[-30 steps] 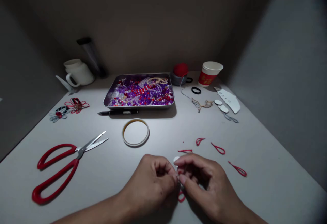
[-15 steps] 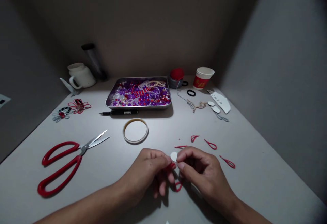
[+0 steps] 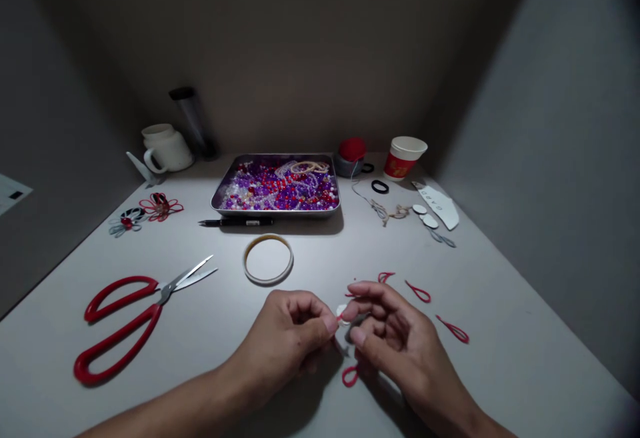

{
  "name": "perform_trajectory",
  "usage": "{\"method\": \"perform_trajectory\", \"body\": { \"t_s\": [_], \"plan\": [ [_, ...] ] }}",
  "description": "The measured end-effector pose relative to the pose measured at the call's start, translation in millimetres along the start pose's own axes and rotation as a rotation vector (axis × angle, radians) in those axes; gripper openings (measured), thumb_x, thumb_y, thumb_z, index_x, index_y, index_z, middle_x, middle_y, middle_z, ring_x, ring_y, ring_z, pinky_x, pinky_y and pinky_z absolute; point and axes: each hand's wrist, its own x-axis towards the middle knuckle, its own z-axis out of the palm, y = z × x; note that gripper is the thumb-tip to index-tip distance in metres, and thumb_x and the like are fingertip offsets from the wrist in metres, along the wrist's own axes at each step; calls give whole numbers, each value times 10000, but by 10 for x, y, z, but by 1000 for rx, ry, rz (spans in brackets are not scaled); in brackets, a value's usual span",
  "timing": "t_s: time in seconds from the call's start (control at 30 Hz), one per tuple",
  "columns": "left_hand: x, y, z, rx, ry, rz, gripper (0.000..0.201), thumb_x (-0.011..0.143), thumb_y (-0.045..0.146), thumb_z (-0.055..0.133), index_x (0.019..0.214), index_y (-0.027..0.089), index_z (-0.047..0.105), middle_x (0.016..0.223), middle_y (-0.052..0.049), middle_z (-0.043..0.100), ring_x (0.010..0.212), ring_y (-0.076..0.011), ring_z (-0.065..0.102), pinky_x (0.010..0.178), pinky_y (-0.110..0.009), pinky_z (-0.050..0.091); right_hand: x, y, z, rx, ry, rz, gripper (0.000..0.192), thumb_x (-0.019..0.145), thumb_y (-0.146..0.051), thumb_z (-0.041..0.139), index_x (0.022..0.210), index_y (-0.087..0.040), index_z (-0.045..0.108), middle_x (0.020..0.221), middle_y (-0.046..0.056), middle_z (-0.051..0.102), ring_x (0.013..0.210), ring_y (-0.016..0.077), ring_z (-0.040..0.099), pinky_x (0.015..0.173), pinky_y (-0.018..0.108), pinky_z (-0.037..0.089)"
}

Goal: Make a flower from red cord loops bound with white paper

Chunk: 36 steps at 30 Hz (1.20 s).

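Note:
My left hand (image 3: 287, 341) and my right hand (image 3: 387, 338) meet low in the middle of the table, both pinching a small white disc (image 3: 342, 311) with red cord at it. A red cord loop (image 3: 350, 376) lies on the table just below my fingers. More red cord loops lie to the right: one (image 3: 385, 277) behind my right hand, another (image 3: 419, 291) beside it and a third (image 3: 453, 329) further right.
Red-handled scissors (image 3: 125, 318) lie at the left. A tape ring (image 3: 268, 259), a black pen (image 3: 235, 223) and a metal tray (image 3: 226, 203) of purple and red beads sit behind. A white mug (image 3: 167, 148), a paper cup (image 3: 404, 157) and cord flowers (image 3: 160, 206) stand around.
My fingers have shifted on the white disc, the left fingers curling under and the right index finger stretching over it. The view has moved slightly.

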Motion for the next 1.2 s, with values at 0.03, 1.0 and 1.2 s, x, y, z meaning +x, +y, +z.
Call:
{"method": "perform_trajectory", "body": {
  "t_s": [0.03,1.0,1.2],
  "plan": [
    [-2,2,5,8,0,-7,235,680,342,617,616,132,535,400,62,431,331,-40,340,324,-150,242,-2,-3,13,-6,-6,16,363,699,-260,633,1021,-191,480,829,20,566,501,85,489,447,238,455],
    [-60,88,6,196,209,246,188,690,258,591,560,123,579,445,43,443,424,-68,347,416,-190,272,-65,-107,-36,-53,211,-109,175,761,-348,605,765,-174,585,537,-23,547,415,84,466,374,183,384],
    [-93,5,1,544,267,518,189,762,176,540,594,120,609,533,-16,562,494,-100,493,489,-204,369,-101,-90,76,-118,14,151,333,737,-442,606,764,-120,685,468,-21,517,333,59,420,334,177,293]
  ]
}}
